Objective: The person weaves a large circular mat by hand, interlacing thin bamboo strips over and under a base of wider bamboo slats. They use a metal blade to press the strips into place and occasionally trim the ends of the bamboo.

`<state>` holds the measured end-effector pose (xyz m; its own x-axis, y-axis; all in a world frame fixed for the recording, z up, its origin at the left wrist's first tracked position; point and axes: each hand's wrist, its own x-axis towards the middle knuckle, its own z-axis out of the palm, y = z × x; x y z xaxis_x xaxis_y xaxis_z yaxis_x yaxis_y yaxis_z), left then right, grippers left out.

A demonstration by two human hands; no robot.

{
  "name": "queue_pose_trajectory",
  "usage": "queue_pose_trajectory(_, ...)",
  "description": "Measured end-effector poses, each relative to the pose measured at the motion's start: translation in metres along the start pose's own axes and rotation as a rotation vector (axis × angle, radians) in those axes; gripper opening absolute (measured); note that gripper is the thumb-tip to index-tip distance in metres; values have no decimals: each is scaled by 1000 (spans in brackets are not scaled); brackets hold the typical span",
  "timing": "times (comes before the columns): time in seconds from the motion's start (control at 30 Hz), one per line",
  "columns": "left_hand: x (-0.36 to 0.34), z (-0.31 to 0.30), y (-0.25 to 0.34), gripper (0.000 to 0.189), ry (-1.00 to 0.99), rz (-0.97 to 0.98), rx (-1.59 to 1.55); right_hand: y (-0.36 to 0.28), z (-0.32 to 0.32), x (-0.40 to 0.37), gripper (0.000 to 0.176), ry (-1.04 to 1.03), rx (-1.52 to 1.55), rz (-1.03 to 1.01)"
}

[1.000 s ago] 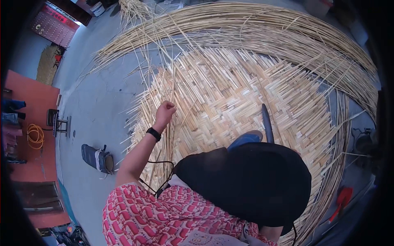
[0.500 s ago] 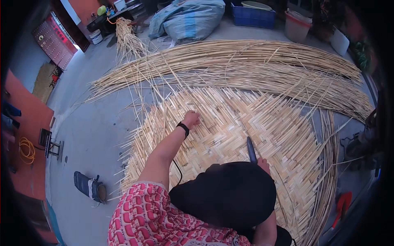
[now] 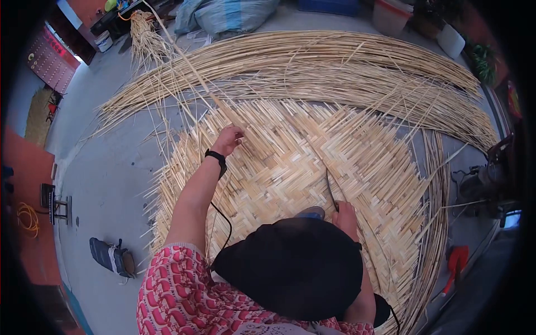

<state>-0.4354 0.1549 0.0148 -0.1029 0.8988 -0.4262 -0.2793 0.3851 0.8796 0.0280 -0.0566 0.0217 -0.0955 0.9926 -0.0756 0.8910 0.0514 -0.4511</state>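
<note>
A woven mat of pale split reeds (image 3: 290, 173) lies on the floor before me, its herringbone middle tight and its edges loose. My left hand (image 3: 228, 140), with a black wristband, is closed at the mat's upper left part. Its curled fingers seem to grip a long reed strip (image 3: 211, 96), which slants up and away to the far left. In my right hand (image 3: 346, 216) is a dark, narrow pointed tool (image 3: 329, 187), its tip on the weave near the mat's middle. My fingers hide its grip end.
Beyond the mat lie long bundles of loose reeds (image 3: 312, 56), with more reeds along its right side. A black cap (image 3: 290, 268) blocks the near middle. A dark wrapped object (image 3: 111, 255) lies left; a red-headed tool (image 3: 458, 259) lies right.
The view has shifted, so the scene sits higher. The long reed strip now rises from my left hand. The tool in my right hand has turned and shows its narrow edge.
</note>
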Motion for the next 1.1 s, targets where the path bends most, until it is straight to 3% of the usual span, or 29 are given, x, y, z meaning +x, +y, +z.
queue_pose_trajectory(0.1, -20, 22, 36, 11, -132, -75, -46, 9, -1, 3, 35, -37, 10, -4)
queue_pose_trajectory(0.2, -12, 31, 58, 11, -110, 1, 268, 1, -10, -5, 31, -55, 195, 31)
queue_pose_trajectory(0.3, 3, 46, 56, 8, -49, 35, 406, -1, -12, -10, 30, -56, 148, 47)
queue_pose_trajectory(0.37, 27, 30, 41, 16, -75, 118, 469, 4, -2, -10, 31, -13, 191, 43)
queue_pose_trajectory(0.47, 16, 37, 15, 28, 180, 187, 352, 6, 3, -14, 36, -16, 271, 83)
queue_pose_trajectory(0.53, 18, 31, 15, 31, 102, 143, 99, 12, 11, -17, 39, 13, 263, -3)
queue_pose_trajectory(0.63, -3, 43, 49, 17, 18, 101, 128, 6, -6, -16, 33, -75, 230, 42)
queue_pose_trajectory(0.77, 44, 8, 26, 17, 137, -91, 84, 18, 2, -5, 31, -218, 40, -13)
queue_pose_trajectory(0.83, 77, -12, -11, 18, 190, -106, 50, 31, 6, -8, 30, -150, 70, -145)
queue_pose_trajectory(0.93, 49, 9, -28, 17, 228, -136, 37, 11, -12, -7, 35, -275, 15, 51)
queue_pose_trajectory(1.1, 57, -3, -43, 22, 258, -205, 68, 7, -23, -10, 39, -205, 119, 19)
